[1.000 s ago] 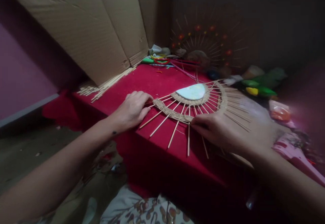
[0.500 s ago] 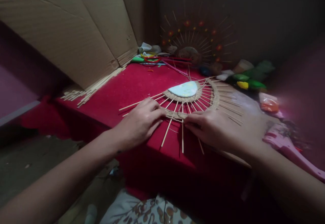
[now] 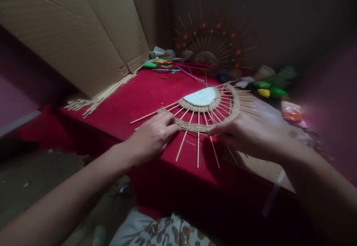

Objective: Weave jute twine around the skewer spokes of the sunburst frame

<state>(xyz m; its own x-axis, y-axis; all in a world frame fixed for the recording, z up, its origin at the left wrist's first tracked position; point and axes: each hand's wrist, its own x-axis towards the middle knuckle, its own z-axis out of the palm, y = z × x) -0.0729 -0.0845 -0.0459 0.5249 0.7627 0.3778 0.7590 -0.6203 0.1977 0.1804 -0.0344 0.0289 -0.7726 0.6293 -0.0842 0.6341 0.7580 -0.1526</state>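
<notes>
A half-round craft piece of thin sticks (image 3: 198, 149) lies on the red cloth, its spokes fanning out from a pale blue half disc (image 3: 201, 96). Around the disc runs an inner woven twine band, and farther out an outer woven twine band (image 3: 192, 127). My left hand (image 3: 156, 134) is closed on the left part of the outer band, thumb at its near edge. At the right part of that band my right hand (image 3: 245, 138) is closed, thumb and forefinger pinching by its near edge. What those right fingertips hold is hidden; a strand of twine seems to run there.
Loose sticks (image 3: 104, 93) lie along a cardboard sheet (image 3: 83, 26) at the left. Scissors with red and yellow handles (image 3: 164, 64) rest at the back. Behind stands a similar stick fan with red flowers (image 3: 210, 39). Green bottles (image 3: 276, 91) and an orange packet (image 3: 291, 112) are at the right.
My right hand has moved right along the outer band, uncovering more of it and its near sticks. My left hand stays on the band's left part. The view has shifted slightly.
</notes>
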